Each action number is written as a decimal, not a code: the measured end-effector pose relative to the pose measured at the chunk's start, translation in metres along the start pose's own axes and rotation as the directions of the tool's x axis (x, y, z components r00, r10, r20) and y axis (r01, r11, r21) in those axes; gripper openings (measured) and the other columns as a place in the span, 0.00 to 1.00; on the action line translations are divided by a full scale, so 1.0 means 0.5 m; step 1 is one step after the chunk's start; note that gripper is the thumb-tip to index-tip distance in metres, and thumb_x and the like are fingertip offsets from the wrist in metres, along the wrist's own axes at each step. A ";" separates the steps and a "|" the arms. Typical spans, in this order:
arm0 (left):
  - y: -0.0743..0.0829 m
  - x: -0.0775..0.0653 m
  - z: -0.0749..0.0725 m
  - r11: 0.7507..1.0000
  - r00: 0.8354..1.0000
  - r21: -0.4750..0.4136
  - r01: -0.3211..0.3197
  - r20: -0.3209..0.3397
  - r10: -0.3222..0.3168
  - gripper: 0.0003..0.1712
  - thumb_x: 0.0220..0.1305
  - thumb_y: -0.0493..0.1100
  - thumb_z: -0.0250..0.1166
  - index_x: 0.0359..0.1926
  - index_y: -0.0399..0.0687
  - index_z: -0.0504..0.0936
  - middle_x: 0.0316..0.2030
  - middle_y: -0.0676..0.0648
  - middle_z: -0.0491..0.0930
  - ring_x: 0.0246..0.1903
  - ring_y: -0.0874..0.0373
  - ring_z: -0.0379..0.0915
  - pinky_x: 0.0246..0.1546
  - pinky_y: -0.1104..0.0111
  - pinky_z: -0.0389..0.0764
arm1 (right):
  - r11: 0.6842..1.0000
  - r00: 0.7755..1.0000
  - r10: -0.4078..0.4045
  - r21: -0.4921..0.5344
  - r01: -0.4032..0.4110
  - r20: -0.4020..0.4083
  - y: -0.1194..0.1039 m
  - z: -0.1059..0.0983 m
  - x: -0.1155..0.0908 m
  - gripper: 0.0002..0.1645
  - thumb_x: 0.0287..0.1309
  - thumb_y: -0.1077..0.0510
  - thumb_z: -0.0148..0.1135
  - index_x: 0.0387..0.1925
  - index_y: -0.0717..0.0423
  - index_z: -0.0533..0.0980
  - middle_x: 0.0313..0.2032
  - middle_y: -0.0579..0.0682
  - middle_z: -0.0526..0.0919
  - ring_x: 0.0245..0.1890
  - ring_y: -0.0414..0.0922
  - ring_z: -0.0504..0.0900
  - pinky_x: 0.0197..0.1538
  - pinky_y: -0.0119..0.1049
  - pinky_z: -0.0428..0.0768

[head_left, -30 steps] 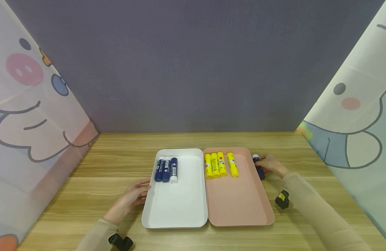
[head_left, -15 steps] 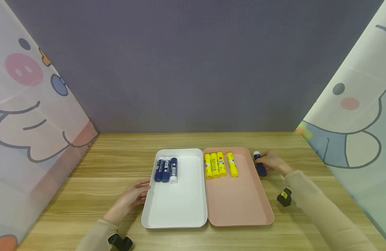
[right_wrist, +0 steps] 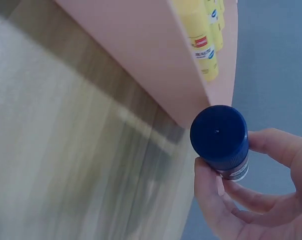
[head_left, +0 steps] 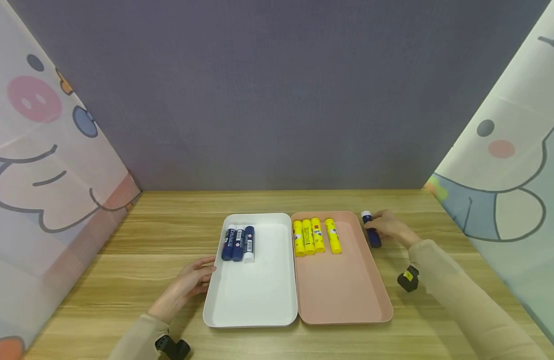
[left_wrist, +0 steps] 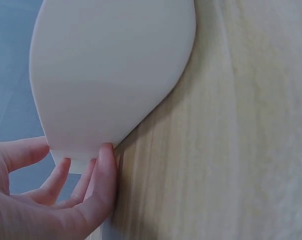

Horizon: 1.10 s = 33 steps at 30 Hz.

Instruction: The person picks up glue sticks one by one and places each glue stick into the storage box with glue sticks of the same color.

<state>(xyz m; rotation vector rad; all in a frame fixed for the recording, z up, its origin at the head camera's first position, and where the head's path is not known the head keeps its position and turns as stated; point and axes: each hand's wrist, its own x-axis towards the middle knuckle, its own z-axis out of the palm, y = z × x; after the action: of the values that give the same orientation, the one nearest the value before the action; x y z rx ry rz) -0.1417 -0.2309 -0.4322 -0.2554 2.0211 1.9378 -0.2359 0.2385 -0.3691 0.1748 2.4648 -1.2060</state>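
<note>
My right hand (head_left: pixel 390 227) pinches a dark blue glue stick (head_left: pixel 373 236) with a white end, close beside the right wall of the pink tray (head_left: pixel 344 295). In the right wrist view the round blue end of this glue stick (right_wrist: pixel 218 132) faces the camera, fingers on either side. With its fingertips, my left hand (head_left: pixel 187 284) touches the outer left side of the white tray (head_left: pixel 263 300); the left wrist view has them spread over the tray's wall (left_wrist: pixel 110 60) between rim and base. Three blue glue sticks (head_left: pixel 238 245) lie in the white tray, one with its white end nearer me.
Several yellow glue sticks (head_left: pixel 308 237) lie at the far end of the pink tray, one a little apart. Both trays stand side by side on the wooden table (head_left: pixel 178 220). A grey panel (head_left: pixel 277 100) rises behind, with printed cartoon panels at both sides.
My right hand has drawn the blue glue stick slightly away from the pink tray, then moved it a little farther from me. My left hand and the trays stay put.
</note>
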 end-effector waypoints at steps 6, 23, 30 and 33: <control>0.001 0.001 0.000 1.000 1.000 0.002 0.001 0.002 -0.001 0.30 0.60 0.37 0.53 0.60 0.27 0.55 0.38 0.44 0.78 0.32 0.59 0.75 0.35 0.63 0.75 | 0.999 0.999 -0.033 -0.036 0.032 -0.009 -0.020 0.001 0.000 0.35 0.58 0.59 0.51 0.58 0.79 0.52 0.44 0.73 0.69 0.34 0.51 0.78 0.37 0.42 0.78; -0.004 0.002 0.000 1.000 1.000 -0.005 -0.007 0.002 0.007 0.29 0.60 0.37 0.53 0.60 0.28 0.55 0.39 0.44 0.77 0.33 0.58 0.75 0.35 0.62 0.75 | 0.994 0.995 -0.098 -0.057 0.098 0.007 -0.106 0.044 0.009 0.33 0.58 0.57 0.52 0.59 0.74 0.56 0.47 0.70 0.70 0.36 0.50 0.77 0.39 0.42 0.77; -0.003 0.001 -0.001 1.000 1.000 -0.002 -0.006 0.006 0.006 0.30 0.60 0.37 0.53 0.60 0.27 0.55 0.38 0.45 0.78 0.33 0.59 0.75 0.35 0.63 0.75 | 0.993 0.994 -0.106 -0.053 0.108 0.031 -0.146 0.077 0.014 0.33 0.58 0.57 0.53 0.59 0.72 0.57 0.49 0.70 0.70 0.41 0.56 0.77 0.41 0.44 0.77; -0.003 0.000 -0.001 1.000 1.000 -0.005 -0.005 0.004 0.005 0.30 0.60 0.36 0.53 0.60 0.27 0.55 0.39 0.44 0.78 0.33 0.59 0.75 0.35 0.63 0.75 | 0.994 0.994 -0.105 -0.033 0.106 0.043 -0.159 0.092 0.016 0.33 0.58 0.57 0.54 0.60 0.71 0.57 0.48 0.68 0.71 0.41 0.55 0.77 0.42 0.44 0.76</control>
<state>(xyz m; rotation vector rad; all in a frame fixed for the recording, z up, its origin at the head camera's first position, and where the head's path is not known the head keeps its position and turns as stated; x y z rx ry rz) -0.1411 -0.2314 -0.4334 -0.2483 2.0168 1.9450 -0.2521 0.1526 -0.3395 0.0095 2.4848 -1.1956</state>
